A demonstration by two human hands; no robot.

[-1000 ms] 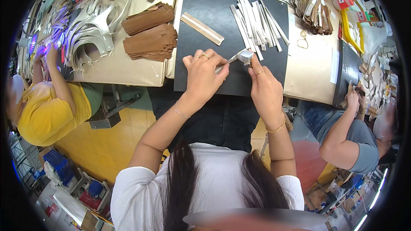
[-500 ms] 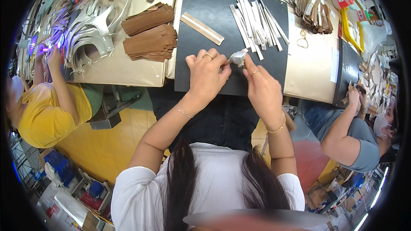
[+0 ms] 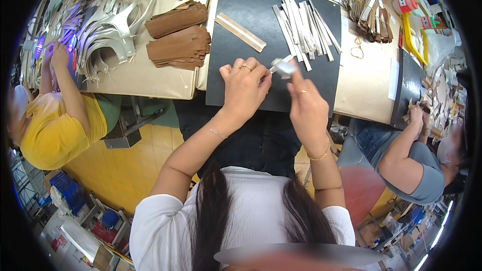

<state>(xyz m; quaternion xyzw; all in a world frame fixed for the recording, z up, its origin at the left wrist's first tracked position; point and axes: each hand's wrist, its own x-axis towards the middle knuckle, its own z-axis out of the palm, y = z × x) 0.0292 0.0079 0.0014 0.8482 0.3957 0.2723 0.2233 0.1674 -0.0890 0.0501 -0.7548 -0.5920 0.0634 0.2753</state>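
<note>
We note the left hand (image 3: 246, 88) pinching a pale strip (image 3: 272, 70) over the black mat (image 3: 228, 83), the right hand (image 3: 308, 105) gripping a blurred silvery piece (image 3: 284, 69), one brown strip (image 3: 235, 31) seemingly banded, white strips (image 3: 304, 27) lying loose.

The mat (image 3: 263, 12) lies on the table (image 3: 359, 88) at the upper centre of the frame, strips (image 3: 302, 25) toward its upper right, a slat (image 3: 241, 31) left of them; two stacks (image 3: 176, 47) sit beside the mat at upper left, bundles (image 3: 370, 14) at upper right
</note>
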